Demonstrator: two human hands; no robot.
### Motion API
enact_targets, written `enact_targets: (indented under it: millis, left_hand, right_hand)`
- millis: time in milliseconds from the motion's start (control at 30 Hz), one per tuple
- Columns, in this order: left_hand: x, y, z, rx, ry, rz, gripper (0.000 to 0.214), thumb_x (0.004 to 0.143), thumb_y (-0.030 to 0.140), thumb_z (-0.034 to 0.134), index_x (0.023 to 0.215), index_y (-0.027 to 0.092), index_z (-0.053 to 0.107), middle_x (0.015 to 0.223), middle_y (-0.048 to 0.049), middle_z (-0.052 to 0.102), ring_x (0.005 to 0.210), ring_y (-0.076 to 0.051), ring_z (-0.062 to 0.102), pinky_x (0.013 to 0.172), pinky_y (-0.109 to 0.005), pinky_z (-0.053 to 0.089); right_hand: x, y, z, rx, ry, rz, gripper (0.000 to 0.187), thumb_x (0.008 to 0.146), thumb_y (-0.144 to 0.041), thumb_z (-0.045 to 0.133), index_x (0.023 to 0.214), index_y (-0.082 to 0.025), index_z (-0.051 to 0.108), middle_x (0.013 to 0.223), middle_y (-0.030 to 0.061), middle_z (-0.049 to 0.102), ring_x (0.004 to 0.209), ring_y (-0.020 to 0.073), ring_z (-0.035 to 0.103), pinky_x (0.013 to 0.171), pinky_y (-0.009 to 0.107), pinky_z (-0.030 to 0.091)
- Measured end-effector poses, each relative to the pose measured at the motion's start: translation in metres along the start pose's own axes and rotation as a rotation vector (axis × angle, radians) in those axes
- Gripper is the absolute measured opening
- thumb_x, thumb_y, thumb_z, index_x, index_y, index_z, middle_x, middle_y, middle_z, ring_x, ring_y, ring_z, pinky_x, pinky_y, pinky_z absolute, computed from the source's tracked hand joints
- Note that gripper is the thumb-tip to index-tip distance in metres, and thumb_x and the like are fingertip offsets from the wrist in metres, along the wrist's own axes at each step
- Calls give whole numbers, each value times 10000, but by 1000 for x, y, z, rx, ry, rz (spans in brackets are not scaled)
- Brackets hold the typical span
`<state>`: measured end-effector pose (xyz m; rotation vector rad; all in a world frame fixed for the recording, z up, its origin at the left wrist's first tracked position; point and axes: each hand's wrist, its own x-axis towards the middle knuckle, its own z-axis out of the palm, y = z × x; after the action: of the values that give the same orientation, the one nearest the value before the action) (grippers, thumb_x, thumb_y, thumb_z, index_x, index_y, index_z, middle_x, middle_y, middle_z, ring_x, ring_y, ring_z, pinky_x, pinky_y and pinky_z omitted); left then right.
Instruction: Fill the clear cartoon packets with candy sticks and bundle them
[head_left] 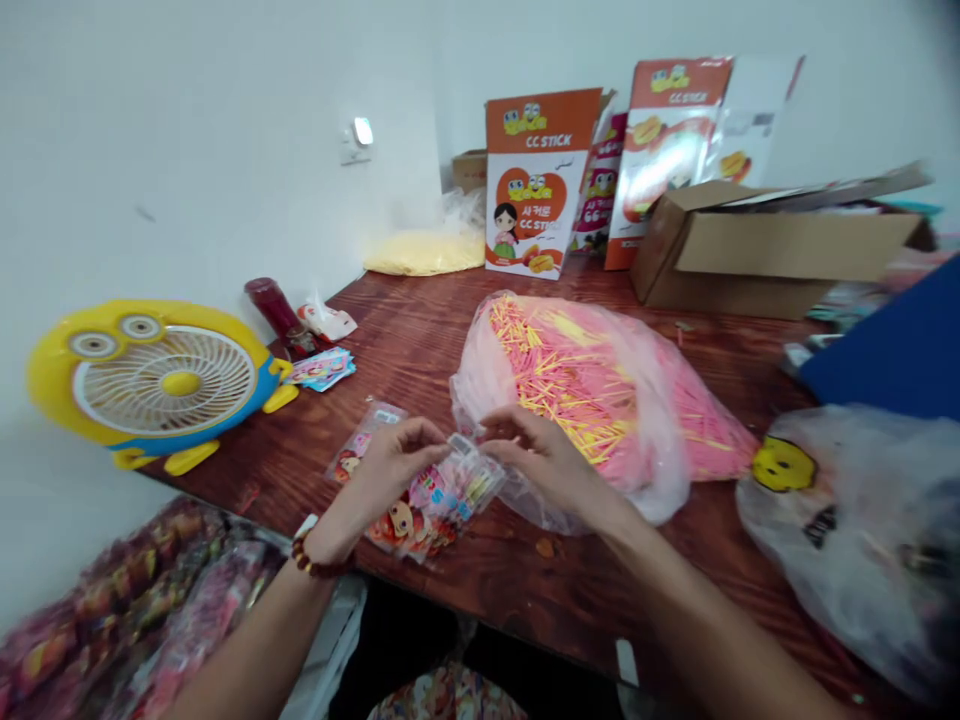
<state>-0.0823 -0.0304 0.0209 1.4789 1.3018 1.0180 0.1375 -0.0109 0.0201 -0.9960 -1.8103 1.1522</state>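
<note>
Both my hands pinch the top edge of a printed plastic packet (442, 495), one at each side. My left hand (394, 460), with a beaded bracelet at its wrist, closes on the left corner. Thumb and fingertips of my right hand (536, 455) grip the right corner. The packet carries a cartoon figure and has some sticks showing inside at its right part. Beneath and left of it lies another printed packet (360, 440), partly covered by my left hand. Just beyond my right hand is a large clear bag (480, 350) full of thin pink and yellow sticks (562, 390).
A yellow and blue cartoon fan (180, 375) stands at the left. Behind it are a dark red bottle (277, 310) and small cards (326, 368). Printed boxes (532, 190) and an open cardboard box (787, 250) line the back. A plastic bag (862, 540) lies right.
</note>
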Motion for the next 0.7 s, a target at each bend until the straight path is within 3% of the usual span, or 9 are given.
enact_targets:
  millis: [100,233,367,567,633,700]
  left_hand:
    - [-14,-9,32,-22,-82,-68,206,725,363,713,710,159,686,624,9,625,569,-117,512,547,-216,406]
    - [-26,-37,56,-14,-129,-141,232,761,383,691,699,160,688,620,11,616,574,-119,503,547,-215,392]
    - [-30,-51,69,19,-172,-137,260,801,413,658,710,172,699,638,7,620,602,-132,522,569,-223,400]
    - [-34,-40,77,10,-225,-138,334,836,442,602,638,176,644,603,-2,607,594,-145,525,562,-232,399]
    - [-36,-37,77,2,-210,-128,328,833,434,600,631,179,638,605,-3,601,603,-148,525,571,-231,405]
    - [-39,-38,78,0,-199,-123,326,839,424,593,626,180,634,608,-4,595,606,-147,520,577,-229,405]
  right_hand:
    - [-7,8,5,-118,-94,-12,89,857,-279,623,845,-198,659,753,-23,655,704,119,576,640,222,397]
    - [-28,24,-7,-267,-130,19,129,878,-280,614,806,-191,675,725,-28,646,673,112,561,616,215,354]
    - [-42,29,-18,-318,-168,43,174,904,-290,581,806,-191,685,705,-26,635,656,109,547,602,209,338]
    - [-39,34,-31,-225,-264,53,380,946,-388,477,656,-176,599,578,-37,531,559,100,469,530,203,317]
    - [-30,47,-46,-171,-217,102,417,963,-410,410,680,-172,603,593,-22,572,569,110,513,543,204,366]
    - [-18,65,-65,-310,-43,159,390,962,-374,401,709,-162,609,661,1,629,626,118,566,591,207,410]
